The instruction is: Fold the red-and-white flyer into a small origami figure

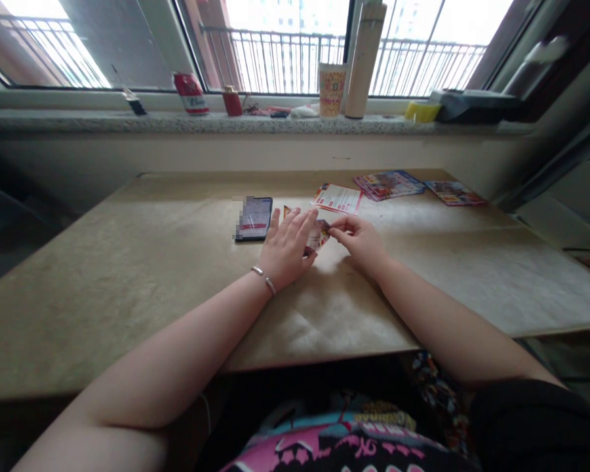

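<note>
Under my left hand lies a printed card, mostly covered by the palm. The fingers of that hand are stretched out flat over it, and a silver bangle circles the wrist. At the card's right edge, my right hand pinches the corner between thumb and forefinger. Just left of my left hand rests a smartphone with its screen lit. Behind my hands is a white, text-covered card, with more beneath it.
Colourful cards lie fanned at the back right, beside another small pile. On the windowsill stand a red can, a red bottle, a paper cup and a roll of yellow tape.
</note>
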A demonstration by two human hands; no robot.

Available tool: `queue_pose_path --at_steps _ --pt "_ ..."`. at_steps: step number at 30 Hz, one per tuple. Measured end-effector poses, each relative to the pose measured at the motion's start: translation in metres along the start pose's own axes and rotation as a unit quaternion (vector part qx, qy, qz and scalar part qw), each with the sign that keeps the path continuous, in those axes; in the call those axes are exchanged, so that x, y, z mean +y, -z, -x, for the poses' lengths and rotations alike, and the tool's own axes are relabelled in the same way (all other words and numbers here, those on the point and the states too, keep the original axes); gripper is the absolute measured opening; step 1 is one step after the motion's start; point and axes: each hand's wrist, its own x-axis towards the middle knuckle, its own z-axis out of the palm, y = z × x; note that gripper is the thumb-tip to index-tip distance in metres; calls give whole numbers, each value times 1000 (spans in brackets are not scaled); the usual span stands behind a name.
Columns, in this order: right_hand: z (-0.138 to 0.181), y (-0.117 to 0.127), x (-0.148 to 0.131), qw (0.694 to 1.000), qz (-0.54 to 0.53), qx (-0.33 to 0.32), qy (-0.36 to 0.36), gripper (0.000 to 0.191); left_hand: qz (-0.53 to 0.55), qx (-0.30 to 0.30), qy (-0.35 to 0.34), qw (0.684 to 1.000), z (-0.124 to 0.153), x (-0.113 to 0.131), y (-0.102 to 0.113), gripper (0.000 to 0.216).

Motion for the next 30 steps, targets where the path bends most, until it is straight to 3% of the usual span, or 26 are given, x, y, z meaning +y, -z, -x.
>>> queue_pose_path --at_steps 4,11,14,30 --pt "0 -1 3 999 31 -26 10 17 8 -15 10 1000 -1 -1 0 90" --pt "3 -3 5 997 14 -63 34 18 63 13 48 997 2 -11 -6 118" --pt "5 -3 2 996 25 -68 42 17 92 17 45 995 1 -12 -6 120" --pt "11 -7 -10 994 17 -69 88 21 115 57 77 989 -1 -12 -7 86"
